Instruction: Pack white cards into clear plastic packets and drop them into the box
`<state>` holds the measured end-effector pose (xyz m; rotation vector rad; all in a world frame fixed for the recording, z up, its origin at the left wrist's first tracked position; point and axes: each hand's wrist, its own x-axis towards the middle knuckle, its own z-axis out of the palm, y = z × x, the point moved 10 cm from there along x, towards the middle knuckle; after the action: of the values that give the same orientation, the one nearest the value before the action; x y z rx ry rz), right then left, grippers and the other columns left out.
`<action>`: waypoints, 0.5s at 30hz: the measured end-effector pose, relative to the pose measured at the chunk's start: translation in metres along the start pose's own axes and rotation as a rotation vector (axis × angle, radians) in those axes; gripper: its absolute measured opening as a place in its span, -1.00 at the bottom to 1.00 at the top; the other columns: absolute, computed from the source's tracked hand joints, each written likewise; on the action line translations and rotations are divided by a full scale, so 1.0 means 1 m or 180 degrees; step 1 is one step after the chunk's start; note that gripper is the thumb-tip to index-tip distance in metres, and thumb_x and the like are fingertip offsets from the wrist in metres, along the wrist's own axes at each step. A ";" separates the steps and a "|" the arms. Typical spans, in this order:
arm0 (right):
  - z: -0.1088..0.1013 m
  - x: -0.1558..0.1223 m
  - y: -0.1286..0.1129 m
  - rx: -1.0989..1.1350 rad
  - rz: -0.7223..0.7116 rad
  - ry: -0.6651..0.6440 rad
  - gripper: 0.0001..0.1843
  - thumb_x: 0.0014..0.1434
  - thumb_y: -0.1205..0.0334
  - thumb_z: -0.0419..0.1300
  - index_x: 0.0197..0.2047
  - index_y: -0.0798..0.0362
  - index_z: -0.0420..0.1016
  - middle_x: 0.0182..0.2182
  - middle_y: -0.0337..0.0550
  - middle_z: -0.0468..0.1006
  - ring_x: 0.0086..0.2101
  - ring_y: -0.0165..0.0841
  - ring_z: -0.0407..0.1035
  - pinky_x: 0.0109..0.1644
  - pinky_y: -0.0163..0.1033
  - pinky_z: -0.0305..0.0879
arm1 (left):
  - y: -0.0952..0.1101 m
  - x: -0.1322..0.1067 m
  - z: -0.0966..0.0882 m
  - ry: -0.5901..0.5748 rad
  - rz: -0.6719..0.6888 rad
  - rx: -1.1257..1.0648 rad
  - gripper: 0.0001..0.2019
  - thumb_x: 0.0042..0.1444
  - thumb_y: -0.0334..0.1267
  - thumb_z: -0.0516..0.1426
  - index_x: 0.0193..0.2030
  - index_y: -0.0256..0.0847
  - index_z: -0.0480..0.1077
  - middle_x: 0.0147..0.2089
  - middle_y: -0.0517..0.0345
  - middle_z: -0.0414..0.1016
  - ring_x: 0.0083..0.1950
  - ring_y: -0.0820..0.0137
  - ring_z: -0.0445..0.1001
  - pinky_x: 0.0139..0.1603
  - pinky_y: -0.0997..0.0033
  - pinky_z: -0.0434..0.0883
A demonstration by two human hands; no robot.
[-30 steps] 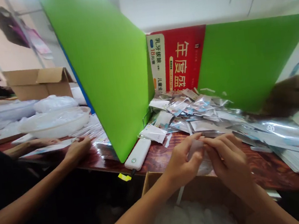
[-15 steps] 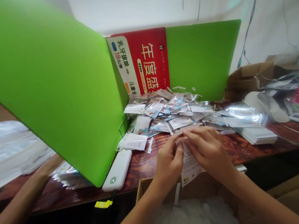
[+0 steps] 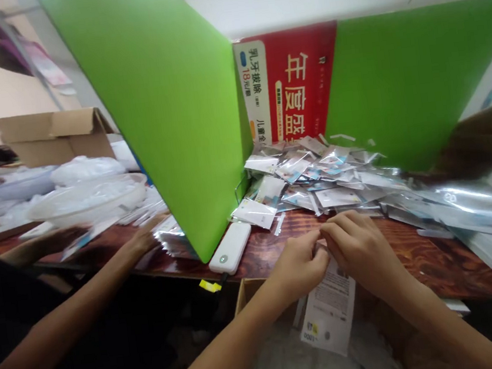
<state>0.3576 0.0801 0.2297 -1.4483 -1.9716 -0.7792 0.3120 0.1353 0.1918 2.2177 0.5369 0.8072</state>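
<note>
My left hand (image 3: pixel 299 267) and my right hand (image 3: pixel 364 248) meet over the table's front edge, both with fingers pinched at the top of a printed card (image 3: pixel 329 311). The card hangs down from them, its small text and a yellow mark facing me; whether a clear bag encloses it, I cannot tell. Below it stands an open cardboard box (image 3: pixel 241 300) with whitish plastic inside. Beyond my hands lies a heap of clear packets (image 3: pixel 298 172) with cards in them. My fingertips partly hide the card's upper end.
Green boards (image 3: pixel 167 116) stand left and behind, with a red poster (image 3: pixel 301 83) between. A white power bank (image 3: pixel 231 248) lies near the left board. Shiny plastic bags (image 3: pixel 488 204) lie right. Further left, a co-worker's arms (image 3: pixel 106 283) reach over the table toward wide bowls (image 3: pixel 92 199).
The view has swung left, bringing the co-worker's arms and the bowls into sight. More of the card hangs below my hands, which still pinch its top.
</note>
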 end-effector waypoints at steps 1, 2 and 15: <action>0.005 0.001 -0.002 0.0023 -0.0072 -0.0025 -0.79 0.26 0.40 0.01 -0.36 0.09 0.43 -0.39 -0.07 0.47 -0.27 -0.22 0.28 -0.16 -0.13 0.17 | -0.002 -0.002 -0.002 0.0004 -0.0023 0.0079 -0.76 0.09 -0.46 -0.04 -0.26 -0.27 0.45 -0.34 0.13 0.52 -0.33 0.40 0.42 -0.31 0.48 0.28; 0.008 0.001 -0.002 0.0070 -0.0119 -0.0007 -0.79 0.26 0.39 0.01 -0.37 0.10 0.42 -0.40 -0.06 0.46 -0.28 -0.22 0.28 -0.16 -0.13 0.18 | -0.003 -0.004 -0.004 0.0015 -0.0029 0.0151 -0.76 0.09 -0.45 -0.04 -0.26 -0.27 0.45 -0.34 0.13 0.52 -0.34 0.40 0.42 -0.32 0.48 0.27; -0.015 -0.038 0.100 0.0988 0.1596 0.0910 -0.75 0.26 0.09 0.02 -0.33 0.02 0.40 -0.49 -0.16 0.45 -0.50 -0.31 0.33 -0.45 -0.20 0.16 | 0.007 0.002 -0.008 0.0246 0.0110 -0.0347 -0.64 0.13 -0.36 0.03 0.06 -0.26 0.44 -0.04 -0.01 0.57 -0.10 0.33 0.52 -0.06 0.38 0.42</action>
<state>0.4650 0.0696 0.2237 -1.4578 -1.3603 -0.4056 0.3096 0.1354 0.2024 2.1081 0.4809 0.9215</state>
